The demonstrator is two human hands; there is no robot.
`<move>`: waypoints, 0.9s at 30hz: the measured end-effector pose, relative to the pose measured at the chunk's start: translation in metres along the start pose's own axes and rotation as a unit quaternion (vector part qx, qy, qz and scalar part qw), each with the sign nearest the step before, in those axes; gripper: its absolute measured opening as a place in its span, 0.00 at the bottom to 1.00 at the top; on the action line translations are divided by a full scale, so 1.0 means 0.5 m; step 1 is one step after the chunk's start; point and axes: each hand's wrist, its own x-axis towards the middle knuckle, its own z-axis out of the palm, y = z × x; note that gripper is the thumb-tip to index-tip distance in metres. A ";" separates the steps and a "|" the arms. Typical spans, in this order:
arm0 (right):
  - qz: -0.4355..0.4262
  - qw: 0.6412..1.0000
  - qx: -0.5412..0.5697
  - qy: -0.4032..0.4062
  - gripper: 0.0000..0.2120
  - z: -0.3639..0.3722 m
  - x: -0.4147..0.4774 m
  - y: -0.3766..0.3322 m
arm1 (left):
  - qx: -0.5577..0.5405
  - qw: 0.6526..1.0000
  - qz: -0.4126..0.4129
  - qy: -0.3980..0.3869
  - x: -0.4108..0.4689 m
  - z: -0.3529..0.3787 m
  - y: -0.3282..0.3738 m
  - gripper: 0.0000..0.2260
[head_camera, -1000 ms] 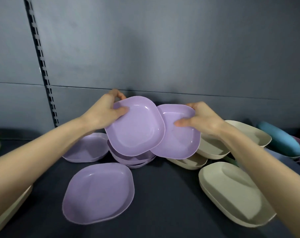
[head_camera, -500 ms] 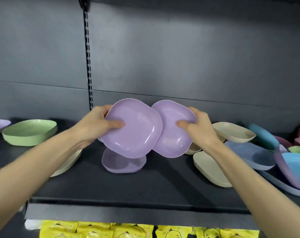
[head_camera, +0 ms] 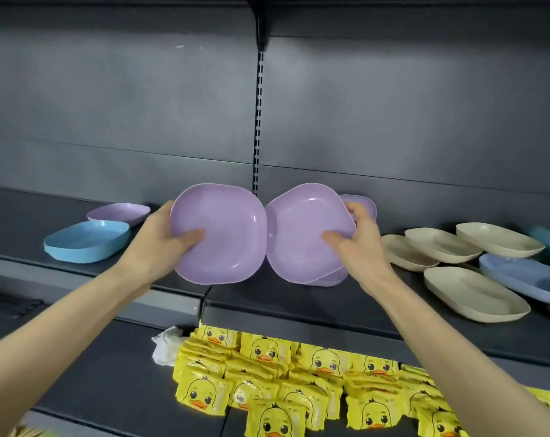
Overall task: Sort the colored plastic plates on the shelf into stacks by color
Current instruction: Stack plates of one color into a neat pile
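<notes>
Since we have swung left along the dark metal shelf (head_camera: 283, 299), our left hand (head_camera: 160, 244) grips one square lilac plastic plate (head_camera: 226, 234), thumb inside, and our right hand (head_camera: 360, 247) clamps a small lilac stack (head_camera: 302, 231) touching it, both aloft; the lone lilac plate (head_camera: 119, 212) far left looks their likely base.

L grip (head_camera: 160, 244), R grip (head_camera: 361, 247): purple plates (head_camera: 226, 228)

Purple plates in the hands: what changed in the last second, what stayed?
The left hand and right hand carried the purple plates left along the shelf, away from the beige plates, up to the upright strip. The plates overlapped before; now they meet edge to edge. Each grip stayed as it was.
</notes>
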 end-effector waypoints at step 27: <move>-0.018 0.999 0.016 0.037 0.20 0.703 0.186 -0.124 | -0.020 0.999 -0.031 0.001 0.366 -0.513 -0.350 0.16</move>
